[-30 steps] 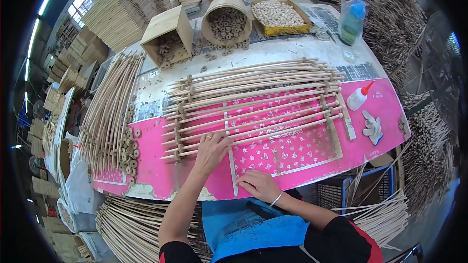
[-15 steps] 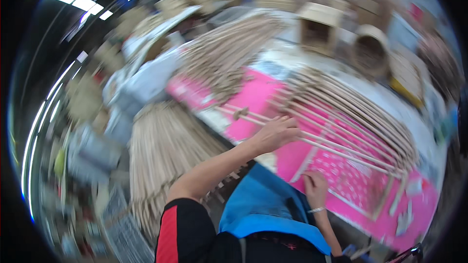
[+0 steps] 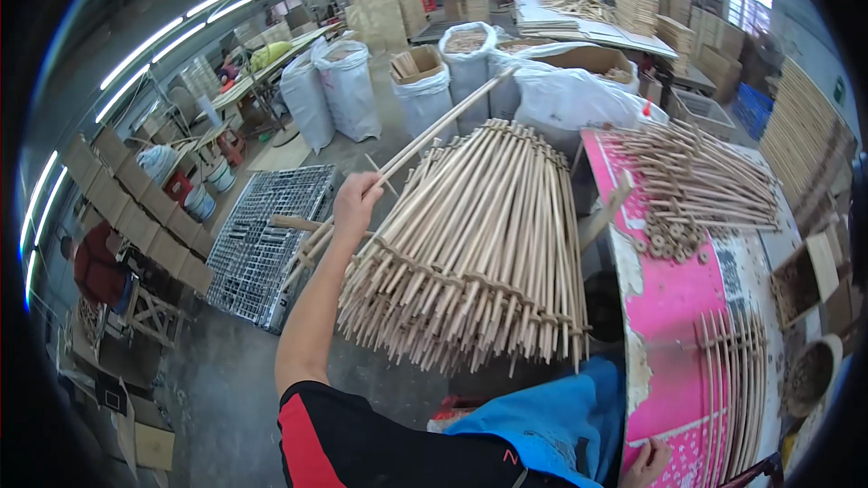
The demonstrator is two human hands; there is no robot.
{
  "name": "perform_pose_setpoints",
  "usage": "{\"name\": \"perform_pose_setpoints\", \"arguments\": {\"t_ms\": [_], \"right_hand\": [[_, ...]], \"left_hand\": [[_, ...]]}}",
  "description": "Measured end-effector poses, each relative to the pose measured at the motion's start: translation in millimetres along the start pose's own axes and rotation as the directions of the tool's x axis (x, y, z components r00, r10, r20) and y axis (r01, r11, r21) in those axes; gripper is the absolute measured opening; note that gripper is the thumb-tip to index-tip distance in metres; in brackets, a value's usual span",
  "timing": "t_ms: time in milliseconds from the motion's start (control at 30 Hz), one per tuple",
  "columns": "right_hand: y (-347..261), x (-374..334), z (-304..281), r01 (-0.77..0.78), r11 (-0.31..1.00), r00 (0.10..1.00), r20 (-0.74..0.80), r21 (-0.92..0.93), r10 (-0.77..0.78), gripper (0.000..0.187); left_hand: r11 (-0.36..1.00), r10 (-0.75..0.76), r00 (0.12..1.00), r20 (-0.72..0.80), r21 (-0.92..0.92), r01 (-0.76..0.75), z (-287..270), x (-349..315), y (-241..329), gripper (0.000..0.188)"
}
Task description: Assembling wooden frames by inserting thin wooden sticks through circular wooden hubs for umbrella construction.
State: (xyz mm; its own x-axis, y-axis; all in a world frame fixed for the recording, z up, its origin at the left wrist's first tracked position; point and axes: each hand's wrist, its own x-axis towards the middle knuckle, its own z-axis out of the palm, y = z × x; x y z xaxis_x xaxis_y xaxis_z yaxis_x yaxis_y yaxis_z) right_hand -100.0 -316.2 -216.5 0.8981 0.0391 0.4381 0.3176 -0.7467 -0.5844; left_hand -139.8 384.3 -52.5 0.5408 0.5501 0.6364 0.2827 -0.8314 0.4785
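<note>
— What are we counting here?

— We are seeing two hands. Our left hand [image 3: 355, 200] is closing its grip around one long wooden stick [image 3: 440, 129], pinching it near its lower end. Our right hand [image 3: 647, 464] is showing only partly at the bottom edge, resting on the pink tabletop [image 3: 674, 294]; we cannot tell whether its grip is spread or pressed together.

— And the stick relative to the grip?

— It is rising up and away from the grip, slanting toward the white sacks [image 3: 425, 81]; we are counting about five of those, well beyond the grip. Just beside the grip, on its right and below, we are looking at one big stack of stick racks [image 3: 479, 244], tilted. One grey wire grid [image 3: 262, 239] is lying on the floor to the left of the grip. Far to the right of the grip, a loose pile of sticks [image 3: 701, 176] is lying on the tabletop, with one frame of curved slats [image 3: 737, 380] nearer our right hand.
</note>
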Motion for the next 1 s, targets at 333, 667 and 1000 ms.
{"name": "perform_pose_setpoints", "arguments": {"t_ms": [333, 667, 1000], "right_hand": [[-33, 24, 8, 0.279, 0.751, 0.948, 0.299, -0.598, -0.114, 0.023], [-33, 24, 20, 0.089, 0.922, 0.994, 0.087, -0.378, -0.060, 0.022], [-30, 47, 30, 0.711, 0.692, 0.683, -0.113, -0.125, -0.722, 0.020]], "left_hand": [[0.859, -0.507, 0.856, 0.101, 0.140, 0.492, 52, -46, -206, 0.025], [0.750, -0.660, 0.742, 0.117, 0.164, 0.641, 95, -72, -249, 0.024], [0.704, -0.703, 0.675, 0.225, 0.350, 0.617, 98, -74, -257, 0.025]]}}
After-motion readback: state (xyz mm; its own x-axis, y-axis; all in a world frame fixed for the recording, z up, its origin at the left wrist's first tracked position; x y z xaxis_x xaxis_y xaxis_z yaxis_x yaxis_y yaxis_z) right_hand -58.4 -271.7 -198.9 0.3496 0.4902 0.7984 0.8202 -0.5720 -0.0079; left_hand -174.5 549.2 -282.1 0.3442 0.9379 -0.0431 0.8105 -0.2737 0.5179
